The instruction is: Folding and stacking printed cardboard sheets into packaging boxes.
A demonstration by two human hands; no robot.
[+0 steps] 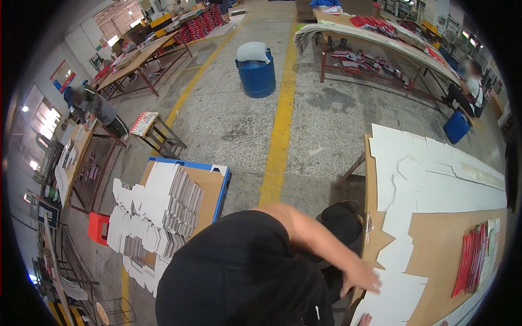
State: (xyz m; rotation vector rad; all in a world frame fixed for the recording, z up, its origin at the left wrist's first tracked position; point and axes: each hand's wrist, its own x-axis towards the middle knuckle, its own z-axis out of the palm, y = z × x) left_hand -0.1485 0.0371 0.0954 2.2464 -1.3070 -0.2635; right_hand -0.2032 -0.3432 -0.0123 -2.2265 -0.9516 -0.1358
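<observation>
My left hand (362,278) lies flat, fingers spread, on a white die-cut cardboard sheet (399,293) at the near edge of a brown worktable (435,239) on my right. Of my right hand (365,319), only the fingertips show at the bottom edge, touching the same sheet; its grip is hidden. More large white die-cut sheets (435,174) lie overlapping along the table. My black-shirted torso fills the lower middle of the view.
A blue pallet (220,179) with stacks of white blanks (157,217) stands at my left, a red crate (98,227) beside it. A stack of red printed sheets (473,258) lies on the table. Beyond a yellow floor line (280,136) are a blue barrel (256,76), long benches and two other people.
</observation>
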